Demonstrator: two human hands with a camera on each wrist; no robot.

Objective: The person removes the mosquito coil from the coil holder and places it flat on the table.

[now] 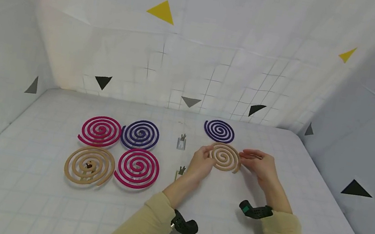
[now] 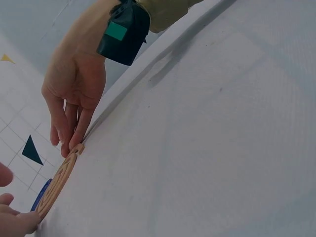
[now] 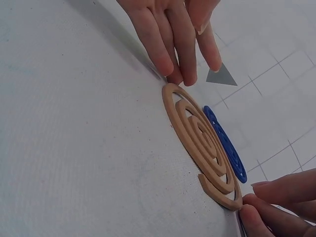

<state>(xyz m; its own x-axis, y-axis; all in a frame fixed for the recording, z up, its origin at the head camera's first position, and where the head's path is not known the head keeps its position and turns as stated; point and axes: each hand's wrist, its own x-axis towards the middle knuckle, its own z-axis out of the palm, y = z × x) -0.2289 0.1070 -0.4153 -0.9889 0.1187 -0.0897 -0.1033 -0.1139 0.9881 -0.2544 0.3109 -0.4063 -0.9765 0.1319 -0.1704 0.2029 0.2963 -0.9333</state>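
Note:
A tan mosquito coil (image 1: 225, 157) lies between my two hands at the right of the middle. My left hand (image 1: 201, 163) touches its left edge with thumb and fingertips. At the opposite edge, by the coil's outer end, my right hand (image 1: 261, 168) rests its extended fingertips. In the right wrist view, both sets of fingertips, left (image 3: 170, 74) and right (image 3: 249, 210), meet the rim of the coil (image 3: 197, 138) low over the table. Just behind it lies a dark blue coil (image 1: 219, 131), partly overlapped in the wrist views.
To the left are two magenta coils (image 1: 101, 131) side by side or diagonal with a blue coil (image 1: 140, 135) and another tan coil (image 1: 89, 165). Small metal coil stands (image 1: 181, 142) lie in the middle, one partly behind the left forearm. White sheeting walls (image 1: 196, 64) enclose the table.

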